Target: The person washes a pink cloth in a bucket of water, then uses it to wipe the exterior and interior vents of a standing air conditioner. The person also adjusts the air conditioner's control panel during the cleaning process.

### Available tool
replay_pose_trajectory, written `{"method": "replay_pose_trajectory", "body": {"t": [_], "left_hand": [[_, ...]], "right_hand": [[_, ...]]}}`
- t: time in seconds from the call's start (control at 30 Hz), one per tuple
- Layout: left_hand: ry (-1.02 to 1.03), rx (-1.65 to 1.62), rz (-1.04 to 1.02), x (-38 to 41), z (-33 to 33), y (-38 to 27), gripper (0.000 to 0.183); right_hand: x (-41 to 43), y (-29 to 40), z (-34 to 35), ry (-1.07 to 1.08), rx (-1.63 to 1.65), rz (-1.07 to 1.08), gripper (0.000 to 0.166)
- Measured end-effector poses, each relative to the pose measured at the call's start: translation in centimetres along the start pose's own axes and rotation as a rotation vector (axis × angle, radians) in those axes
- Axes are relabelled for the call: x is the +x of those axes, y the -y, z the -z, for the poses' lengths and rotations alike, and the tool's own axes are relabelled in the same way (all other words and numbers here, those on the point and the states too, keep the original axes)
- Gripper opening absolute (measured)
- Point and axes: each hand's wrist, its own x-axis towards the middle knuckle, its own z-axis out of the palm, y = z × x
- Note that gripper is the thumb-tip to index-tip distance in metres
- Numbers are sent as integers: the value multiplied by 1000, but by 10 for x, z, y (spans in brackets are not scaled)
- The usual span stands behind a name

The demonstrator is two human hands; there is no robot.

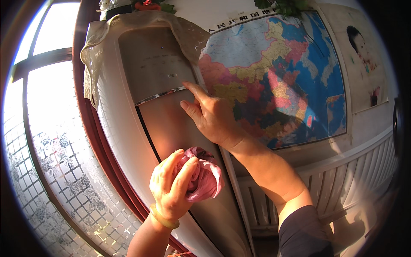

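Observation:
My left hand (170,183), with a pale bangle (163,218) at the wrist, grips a bunched pink cloth (204,180). The cloth is held in front of the lower panel of a tall floor-standing air conditioner (110,96). My right hand (210,112) is empty, its index finger stretched out and its thumb apart. That fingertip is at the right end of the chrome strip (160,95) below the dark upper panel (154,54); whether it touches cannot be told. The other right fingers are curled and partly hidden.
A lace cover (189,38) drapes over the unit's top, with artificial flowers (147,5) above. On the left are a dark red curtain (96,135) and a bright window (51,106). A wall map (273,80), a poster (366,64) and a white radiator (337,180) are on the right.

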Motion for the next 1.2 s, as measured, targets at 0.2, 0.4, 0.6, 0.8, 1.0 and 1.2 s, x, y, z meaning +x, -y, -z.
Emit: {"method": "replay_pose_trajectory", "body": {"t": [0.2, 0.4, 0.6, 0.8, 1.0, 1.2], "left_hand": [[37, -6, -9, 1, -3, -5, 42], [60, -2, -19, 0, -7, -7, 42], [60, -4, -25, 0, -10, -9, 41], [74, -29, -18, 0, -13, -11, 40], [82, -26, -18, -1, -14, -11, 42], [90, -27, -3, -3, -13, -10, 44]], "right_hand": [[-29, -14, 13, -70, 33, 2, 29], [-35, -26, 21, -79, -13, -39, 25], [-51, -15, 25, -33, 119, -49, 26], [-68, -14, 28, -20, 297, -33, 25], [-75, -13, 30, 4, 320, -57, 26], [-79, -6, 27, 7, 374, -64, 27]]}}
